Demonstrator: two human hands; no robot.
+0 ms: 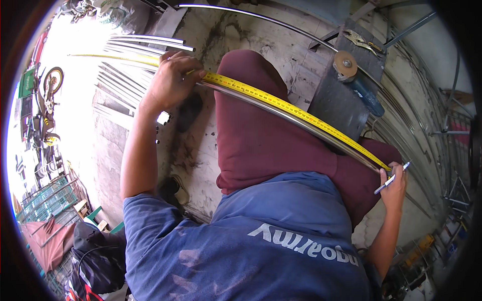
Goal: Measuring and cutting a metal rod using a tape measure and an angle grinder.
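A yellow tape measure blade (pixel 281 104) stretches along a shiny metal tube (pixel 296 120), which crosses above my thighs. My left hand (pixel 176 75) is closed around the blade and tube, and the blade runs on past it toward the bright left side. At the other end, my right hand (pixel 394 184) is closed, with a white and blue pen (pixel 384 184) between its fingers. That hand also meets the end of the tape and tube; how firmly it grips them is hidden. An angle grinder (pixel 366 95) with a round disc (pixel 345 63) rests beyond the tube at the right.
Under the grinder is a dark metal slab (pixel 329 93), with locking pliers (pixel 362 41) at its far end. Several cut metal tubes (pixel 120 83) lie on the floor at left. Long tubes (pixel 406 120) line the right side. A motorbike (pixel 49 100) stands at far left.
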